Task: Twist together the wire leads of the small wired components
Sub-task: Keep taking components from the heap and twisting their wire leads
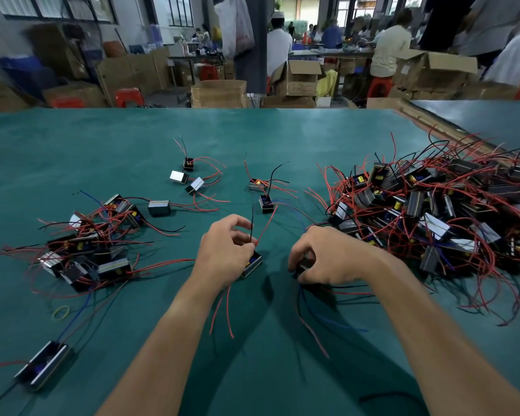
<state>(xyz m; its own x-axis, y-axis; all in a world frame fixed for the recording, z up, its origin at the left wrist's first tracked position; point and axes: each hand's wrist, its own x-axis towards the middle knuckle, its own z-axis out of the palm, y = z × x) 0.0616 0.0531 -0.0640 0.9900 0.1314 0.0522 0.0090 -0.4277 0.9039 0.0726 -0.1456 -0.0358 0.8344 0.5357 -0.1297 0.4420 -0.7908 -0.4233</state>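
While left hand (226, 250) pinches leads (266, 227), right hand (324, 256) grips a component (301, 269).

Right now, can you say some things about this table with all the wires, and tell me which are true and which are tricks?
1. The biggest pile of wired components lies on the person's right. True.
2. The left hand holds a small component with a red and a black lead poking up. True.
3. The table top is red. False: the table is green.
4. The right hand lies flat and holds nothing. False: the right hand curls round a dark component.
5. A yellow rubber band lies on the table at the left. True.
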